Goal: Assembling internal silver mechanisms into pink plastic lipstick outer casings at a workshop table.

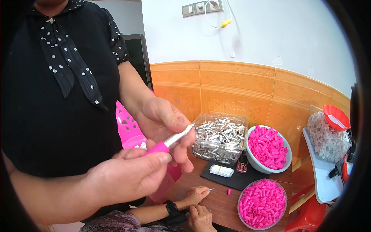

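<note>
Pinching a thin pale piece (pixel 211 189) at its fingertips, your left grip (pixel 197 195) rests low in the head view, a black watch (pixel 172 208) on its wrist; your right grip (pixel 201 219) lies just beside it, back upward and fingers curled, though you cannot tell whether anything is under them. Both are at the edge of a brown wooden surface (pixel 218 201), where one small pink piece (pixel 228 191) lies near the pale tip. To your right stands a round tub (pixel 241 218) heaped with pink sleeves; beyond it, a pale bowl (pixel 269 170) holds more. Between that bowl and you, a black mat (pixel 208 178) carries a banded bundle of white sticks (pixel 221 171) and a small red-and-black container (pixel 242 166). Behind the mat, a clear box (pixel 245 129) is full of silver tubes. On your left, a standing co-worker in black (pixel 62 108) holds a pink-and-silver pen (pixel 156 148) in both hands. Orange panelling (pixel 235 85) lines the lower wall, with white above and a switch plate (pixel 203 7) high up. At far right, a red scalloped dish (pixel 337 118) sits on a clear container of translucent pieces (pixel 324 135).
</note>
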A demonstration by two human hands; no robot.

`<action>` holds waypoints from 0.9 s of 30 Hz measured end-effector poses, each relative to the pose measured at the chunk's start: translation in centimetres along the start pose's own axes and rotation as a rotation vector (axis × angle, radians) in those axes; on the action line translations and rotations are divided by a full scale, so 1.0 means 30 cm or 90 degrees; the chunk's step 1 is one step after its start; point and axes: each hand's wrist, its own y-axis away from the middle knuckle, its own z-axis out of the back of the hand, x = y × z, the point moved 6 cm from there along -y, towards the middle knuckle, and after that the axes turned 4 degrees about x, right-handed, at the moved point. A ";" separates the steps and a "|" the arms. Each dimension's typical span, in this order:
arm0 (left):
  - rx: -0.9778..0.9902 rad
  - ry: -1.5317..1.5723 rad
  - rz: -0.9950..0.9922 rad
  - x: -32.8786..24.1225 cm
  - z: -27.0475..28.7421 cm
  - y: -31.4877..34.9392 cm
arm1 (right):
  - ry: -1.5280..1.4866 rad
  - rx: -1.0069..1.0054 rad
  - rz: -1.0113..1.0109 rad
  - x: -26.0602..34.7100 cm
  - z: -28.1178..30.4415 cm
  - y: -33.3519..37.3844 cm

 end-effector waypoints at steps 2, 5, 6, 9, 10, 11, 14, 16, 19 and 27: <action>0.000 0.001 0.000 -0.001 -0.003 0.003 | 0.014 0.009 -0.006 -0.004 -0.011 0.009; -0.006 -0.013 -0.012 0.002 -0.003 0.001 | 0.011 0.022 -0.015 -0.003 -0.011 0.009; -0.006 -0.006 -0.008 0.005 -0.005 0.000 | 0.011 0.023 -0.013 0.005 -0.003 0.008; -0.001 0.002 0.002 0.016 -0.002 -0.005 | -0.037 -0.002 -0.031 0.021 0.022 -0.008; 0.004 0.000 0.007 0.019 0.003 -0.006 | -0.034 0.001 -0.033 0.024 0.022 -0.015; 0.003 -0.001 0.008 0.019 0.011 -0.007 | -0.032 0.004 -0.034 0.028 0.020 -0.021; 0.002 -0.009 -0.004 0.011 -0.004 -0.014 | -0.021 -0.008 -0.035 0.016 0.019 -0.006; 0.000 -0.029 -0.019 -0.003 -0.010 -0.008 | -0.016 -0.012 -0.031 0.014 0.022 0.007; -0.027 -0.045 -0.030 0.004 -0.012 0.020 | -0.023 -0.012 -0.011 0.027 0.024 0.032; -0.057 -0.016 -0.111 0.018 -0.072 0.055 | 0.001 0.008 0.039 0.009 0.016 0.096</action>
